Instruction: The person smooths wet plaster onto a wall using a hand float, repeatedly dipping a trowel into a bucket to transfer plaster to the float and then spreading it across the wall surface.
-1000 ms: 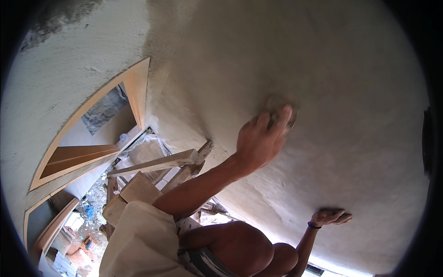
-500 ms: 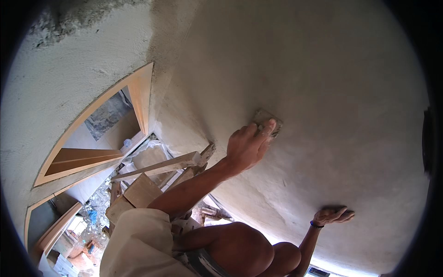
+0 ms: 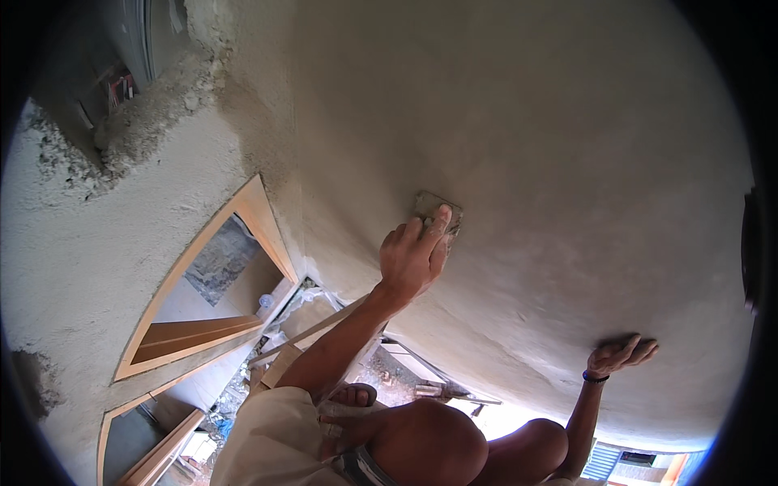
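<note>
My left hand (image 3: 412, 257) grips a small, flat rectangular plastering float (image 3: 431, 200). The float lies against the grey-brown plastered wall (image 3: 551, 146), and its handle is mostly hidden under my fingers. Lower and to the right, my right hand (image 3: 622, 355) rests on the same wall with its fingers stretched out. It holds nothing, and a dark bracelet (image 3: 596, 377) circles its wrist. My bent knees (image 3: 433, 441) show between the two arms.
On the left, a paler wall (image 3: 186, 178) holds a wood-framed opening (image 3: 146, 324) and, above, a rough-edged hole (image 3: 154, 121). Below me are wooden boards (image 3: 279, 364), one sloping beam (image 3: 328, 322) and scattered rubble.
My view has shifted, bringing the rough hole in the left wall into sight. The left hand and float have moved left toward the wall corner. The right hand appears farther right and higher.
</note>
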A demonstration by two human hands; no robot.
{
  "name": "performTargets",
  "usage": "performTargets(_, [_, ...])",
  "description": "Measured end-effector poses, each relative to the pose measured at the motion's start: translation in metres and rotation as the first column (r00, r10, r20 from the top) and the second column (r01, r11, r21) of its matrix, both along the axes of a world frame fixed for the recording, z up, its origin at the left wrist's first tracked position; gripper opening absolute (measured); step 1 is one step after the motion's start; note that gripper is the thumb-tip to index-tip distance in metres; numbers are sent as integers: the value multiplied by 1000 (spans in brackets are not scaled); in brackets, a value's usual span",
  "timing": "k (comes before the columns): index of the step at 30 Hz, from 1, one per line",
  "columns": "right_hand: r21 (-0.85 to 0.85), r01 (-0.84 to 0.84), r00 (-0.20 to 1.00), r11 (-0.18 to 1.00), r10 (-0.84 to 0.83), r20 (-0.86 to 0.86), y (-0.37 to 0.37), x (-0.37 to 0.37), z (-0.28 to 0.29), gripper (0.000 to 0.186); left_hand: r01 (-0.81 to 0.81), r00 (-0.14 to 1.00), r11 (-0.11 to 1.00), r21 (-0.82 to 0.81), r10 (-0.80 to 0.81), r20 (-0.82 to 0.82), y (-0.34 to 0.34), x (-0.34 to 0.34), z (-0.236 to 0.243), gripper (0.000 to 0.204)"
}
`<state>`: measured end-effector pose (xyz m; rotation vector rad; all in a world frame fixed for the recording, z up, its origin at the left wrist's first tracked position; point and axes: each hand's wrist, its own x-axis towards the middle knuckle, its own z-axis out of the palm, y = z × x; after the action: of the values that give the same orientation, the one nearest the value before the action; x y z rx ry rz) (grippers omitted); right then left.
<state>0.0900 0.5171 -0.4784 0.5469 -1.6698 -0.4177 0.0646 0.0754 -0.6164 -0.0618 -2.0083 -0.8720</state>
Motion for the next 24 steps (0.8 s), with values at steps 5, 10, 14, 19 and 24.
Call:
performTargets(5, [-7, 14, 1000, 1000, -14, -17, 0, 4, 0, 49, -29, 995, 997, 68, 35, -94, -18, -22, 93, 54])
performTargets(10, [24, -25, 999, 999, 26, -25, 0, 3, 9, 47, 15, 998, 999, 33, -13, -62, -14, -16, 106, 54])
performTargets(14, [-42, -56, 998, 998, 55, -27, -8, 1, 4, 45, 45, 999, 995, -87, -44, 5, -12, 0, 18, 54])
performTargets(19, [-49, -69, 997, 996, 68, -33, -4, -3, -7, 44, -49, 999, 999, -21, 49, 19, -32, -8, 6, 53])
performTargets(24, [-15, -70, 997, 997, 69, -37, 0, 2, 7, 42, -22, 996, 999, 33, 25, -89, -31, -32, 122, 54])
